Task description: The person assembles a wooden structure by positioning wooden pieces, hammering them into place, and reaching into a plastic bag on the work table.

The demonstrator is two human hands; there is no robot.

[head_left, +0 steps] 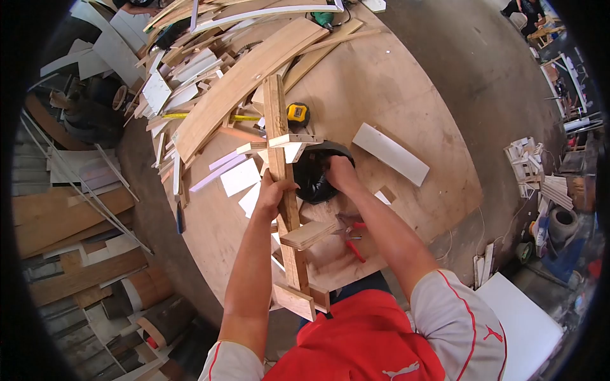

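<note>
My left hand [273, 195] is wrapped around the middle of a long wooden post [276, 114], which has short wood pieces fixed across it at several heights. One of these crosspieces [309, 235] juts out to the right below the hand. My right hand [340, 173] reaches into a black bowl [316, 184] just right of the post; its fingertips are hidden inside, so I cannot see what they touch. Red-handled pliers [352, 244] lie on the table under my right forearm. Beyond the bowl rests a yellow and black tape measure [298, 113] with its blade pulled out.
A white-faced wood block [390, 154] lies on the wooden table [432, 197] to the right. Planks and offcuts [197, 70] pile up at the far left, with a wide board [248, 89] across them. A green power tool [322, 19] sits at the far edge. Other people [530, 13] are partly visible.
</note>
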